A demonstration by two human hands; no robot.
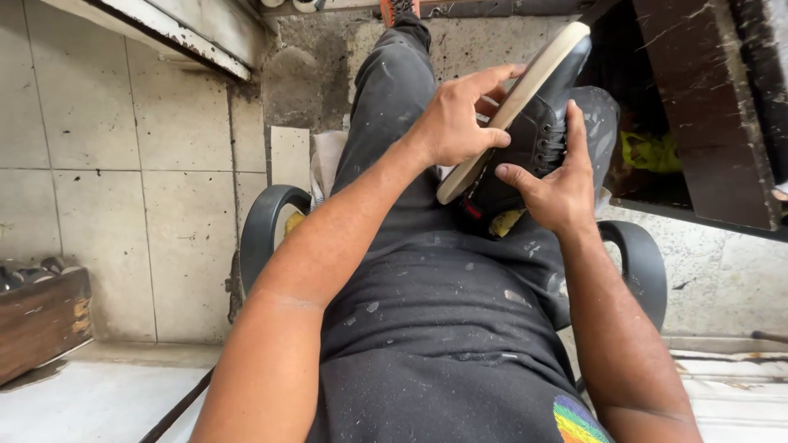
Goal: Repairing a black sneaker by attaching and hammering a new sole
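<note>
Gripping: left hand [454, 123] and right hand [556, 187] are clamping black laced leather shoe [535, 135], cream sole [513, 107] upward.
Edges: black curved chair armrests [264, 226] are flanking lap.

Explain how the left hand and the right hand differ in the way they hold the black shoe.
The left hand lies on the pale sole, fingers spread toward its edge; the right hand grips the black upper by the laces. The left hand comes from above the shoe, the right hand from below, thumb pointing up. Both hands are bare, and both touch the shoe, tilted on its side over the lap.
</note>
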